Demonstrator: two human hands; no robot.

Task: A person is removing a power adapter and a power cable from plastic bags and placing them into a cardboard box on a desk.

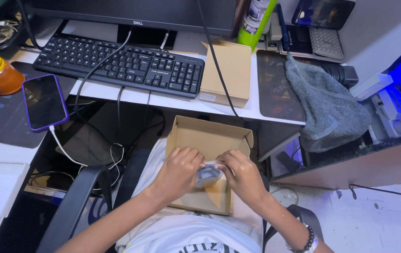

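Both the left hand (178, 169) and right hand (243, 174) grip a small grey packet (208, 175) over the open cardboard box (208, 136); a closed box (225, 72) waits at twelve o'clock on the bench (163, 99).

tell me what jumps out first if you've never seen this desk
Both hands, left hand and right hand, meet over an open cardboard box on the lap, gripping a small clear-wrapped grey item. Above, a black keyboard spans the desk, a purple-cased phone charging at its left.

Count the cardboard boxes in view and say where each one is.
2. An open cardboard box lies on the person's lap beneath both hands; a second cardboard box stands on the desk right of the keyboard. Others may be hidden.
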